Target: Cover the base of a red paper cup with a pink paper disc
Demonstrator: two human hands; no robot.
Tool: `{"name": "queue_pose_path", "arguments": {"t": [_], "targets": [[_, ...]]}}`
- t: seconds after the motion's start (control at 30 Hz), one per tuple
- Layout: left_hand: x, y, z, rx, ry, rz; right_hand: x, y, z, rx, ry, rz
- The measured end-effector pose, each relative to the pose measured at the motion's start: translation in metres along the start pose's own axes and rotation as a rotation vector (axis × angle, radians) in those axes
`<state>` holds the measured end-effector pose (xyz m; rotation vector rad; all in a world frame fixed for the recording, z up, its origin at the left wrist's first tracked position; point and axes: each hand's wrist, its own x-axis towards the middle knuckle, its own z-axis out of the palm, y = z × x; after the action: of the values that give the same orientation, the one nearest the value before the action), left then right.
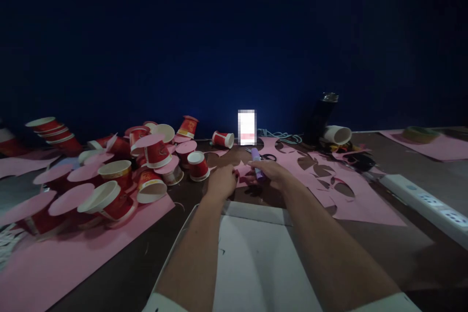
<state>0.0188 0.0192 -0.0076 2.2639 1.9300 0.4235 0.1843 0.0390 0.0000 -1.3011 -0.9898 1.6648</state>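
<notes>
Fingers of right hand [272, 171] grasp purple glue stick [257, 162]; left hand [221, 181] fingers pinch pink paper piece [243, 173] between hands

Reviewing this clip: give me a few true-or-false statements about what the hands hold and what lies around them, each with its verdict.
1. The right hand holds a purple glue stick. True.
2. The left hand holds a red cup. False: it grips a small pink paper piece.
3. The red paper cups are piled to the left of the hands. True.
4. The scissors are in the left hand. False: they lie on the table beyond the hands.
5. A white power strip lies at the right. True.
</notes>
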Motion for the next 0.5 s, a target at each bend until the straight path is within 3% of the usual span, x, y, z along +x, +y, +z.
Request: {"name": "queue_pose_path", "arguments": {"t": [0.2, 0.5], "targets": [[-0.0017, -0.0004, -0.0038, 0.059, -0.095, 0.082, -0.0001, -0.0004, 0.0015, 0.045, -0.027, 0.026], [-0.0014, 0.0053, -0.0035, 0.016, -0.106, 0.097, -0.0001, -0.0011, 0.0025, 0.071, 0.007, 0.052]]}}
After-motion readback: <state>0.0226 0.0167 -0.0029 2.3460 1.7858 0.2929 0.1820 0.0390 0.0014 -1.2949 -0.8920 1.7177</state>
